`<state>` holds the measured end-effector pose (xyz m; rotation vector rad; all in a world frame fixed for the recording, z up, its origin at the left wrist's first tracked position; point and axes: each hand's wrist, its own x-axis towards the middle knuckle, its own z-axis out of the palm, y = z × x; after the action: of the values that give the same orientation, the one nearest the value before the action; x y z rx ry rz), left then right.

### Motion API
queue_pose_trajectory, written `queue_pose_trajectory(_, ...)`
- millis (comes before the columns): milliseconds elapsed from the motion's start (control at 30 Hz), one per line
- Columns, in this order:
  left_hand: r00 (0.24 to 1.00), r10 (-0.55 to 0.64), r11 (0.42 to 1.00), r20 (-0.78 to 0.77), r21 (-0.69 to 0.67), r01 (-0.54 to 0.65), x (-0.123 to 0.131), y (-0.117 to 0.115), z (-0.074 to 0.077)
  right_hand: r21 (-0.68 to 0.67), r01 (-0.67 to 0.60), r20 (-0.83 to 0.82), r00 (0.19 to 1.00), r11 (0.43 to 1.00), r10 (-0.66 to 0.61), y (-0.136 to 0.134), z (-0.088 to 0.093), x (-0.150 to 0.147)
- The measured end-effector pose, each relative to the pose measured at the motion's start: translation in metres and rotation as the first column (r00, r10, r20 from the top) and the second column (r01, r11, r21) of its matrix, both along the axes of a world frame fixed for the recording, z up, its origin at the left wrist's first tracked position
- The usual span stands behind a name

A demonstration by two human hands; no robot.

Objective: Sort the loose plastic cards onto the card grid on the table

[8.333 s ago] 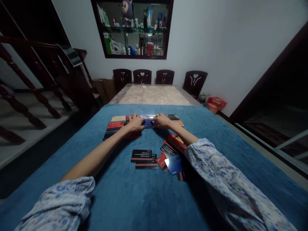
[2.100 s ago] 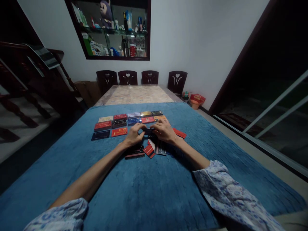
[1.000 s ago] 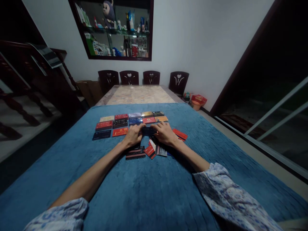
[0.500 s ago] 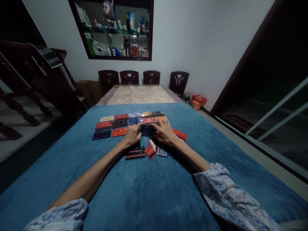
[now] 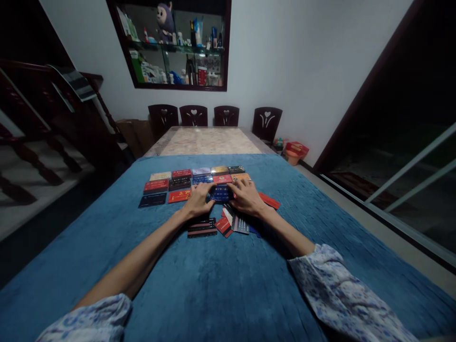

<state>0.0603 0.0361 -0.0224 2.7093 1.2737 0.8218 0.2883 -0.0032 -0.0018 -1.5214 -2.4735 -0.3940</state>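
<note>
On the blue cloth several cards lie face up in neat rows ahead of me. My left hand and my right hand both pinch a dark blue card by its ends, low over the cloth at the right end of the nearest row. Just in front of my hands lies a loose pile of cards, with a black card beside it. A red card lies by my right wrist.
Beyond the blue cloth the bare marble tabletop runs to several dark chairs at the wall. A glass cabinet hangs above them. A wooden stair rail stands on the left, a sliding glass door on the right.
Both hands have carried the dark blue card from above the loose pile forward toward the nearest row and lowered it. More cards lie in the rows than 8 s ago.
</note>
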Motion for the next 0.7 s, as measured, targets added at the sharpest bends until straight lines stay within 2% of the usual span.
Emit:
queue_pose_trajectory(300,0.998,-0.008,1.0,-0.055,-0.006,0.008,-0.002,-0.004,0.008,-0.05,-0.012,-0.003,1.0,0.999,0.012,0.001,0.001,0.002)
queue_pose_trajectory(467,0.994,-0.022,1.0,-0.104,0.017,0.024,-0.004,-0.005,0.01,-0.091,-0.058,0.006,0.998,0.994,0.059,0.009,0.001,0.003)
queue_pose_trajectory(700,0.99,0.03,0.999,-0.139,0.028,-0.026,-0.013,-0.002,0.015,-0.142,-0.064,0.07,0.995,0.988,0.074,0.025,0.017,-0.01)
